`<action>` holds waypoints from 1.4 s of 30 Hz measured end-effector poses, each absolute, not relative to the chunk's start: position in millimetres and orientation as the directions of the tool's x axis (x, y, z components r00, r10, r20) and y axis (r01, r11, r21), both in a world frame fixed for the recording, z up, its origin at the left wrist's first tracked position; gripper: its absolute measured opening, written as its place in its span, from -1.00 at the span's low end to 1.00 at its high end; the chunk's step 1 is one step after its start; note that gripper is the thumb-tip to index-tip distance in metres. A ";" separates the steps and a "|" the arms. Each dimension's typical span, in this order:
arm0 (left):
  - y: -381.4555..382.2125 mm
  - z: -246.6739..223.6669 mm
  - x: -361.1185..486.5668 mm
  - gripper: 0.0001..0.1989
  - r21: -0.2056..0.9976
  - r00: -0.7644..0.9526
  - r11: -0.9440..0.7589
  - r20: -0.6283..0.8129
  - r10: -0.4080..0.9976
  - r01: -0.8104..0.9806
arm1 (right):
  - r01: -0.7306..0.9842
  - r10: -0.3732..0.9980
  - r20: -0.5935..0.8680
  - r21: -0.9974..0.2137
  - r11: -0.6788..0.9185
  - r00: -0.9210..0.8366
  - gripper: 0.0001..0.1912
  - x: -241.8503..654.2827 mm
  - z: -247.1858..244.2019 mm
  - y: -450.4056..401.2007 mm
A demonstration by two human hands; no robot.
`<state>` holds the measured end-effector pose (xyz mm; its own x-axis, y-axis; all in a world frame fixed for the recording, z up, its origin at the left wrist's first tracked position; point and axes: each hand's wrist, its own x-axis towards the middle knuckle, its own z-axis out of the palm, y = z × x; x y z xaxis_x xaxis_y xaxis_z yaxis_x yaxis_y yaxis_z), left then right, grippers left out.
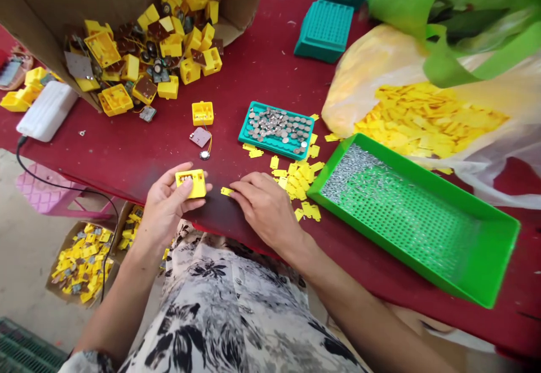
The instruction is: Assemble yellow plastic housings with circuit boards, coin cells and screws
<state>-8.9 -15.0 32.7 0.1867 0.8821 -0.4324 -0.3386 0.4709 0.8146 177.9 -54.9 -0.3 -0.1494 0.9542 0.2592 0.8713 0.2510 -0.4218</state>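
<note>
Near the worktop's [262, 74] front edge, my left hand [163, 207] grips a yellow case [198, 185], open side up, apparently to expose its inside, while my right hand [269, 211] pinches a yellow tab [226, 191], loose tabs [299, 180] lying seemingly within easy reach.

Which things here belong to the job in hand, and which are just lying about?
Job, judging by the hands and layout:
- yellow case, in left hand
- yellow tab, in right hand
- tab pile
- round cells
- metal bits

Probably just lying about:
- white block
- pink stool
- green bag
</note>
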 end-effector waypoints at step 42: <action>-30.2 20.1 22.0 -0.73 0.978 0.332 0.030 -0.099 0.938 0.207 | 0.167 0.948 -0.299 -0.935 -0.313 0.107 -0.85 177.6 45.0 -33.9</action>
<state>22.0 -30.2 20.1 0.3322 0.9380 -0.0995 0.2070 0.0304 0.9779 177.6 -33.9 45.0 0.1067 0.9484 -0.2987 0.1667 -0.3132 -0.9349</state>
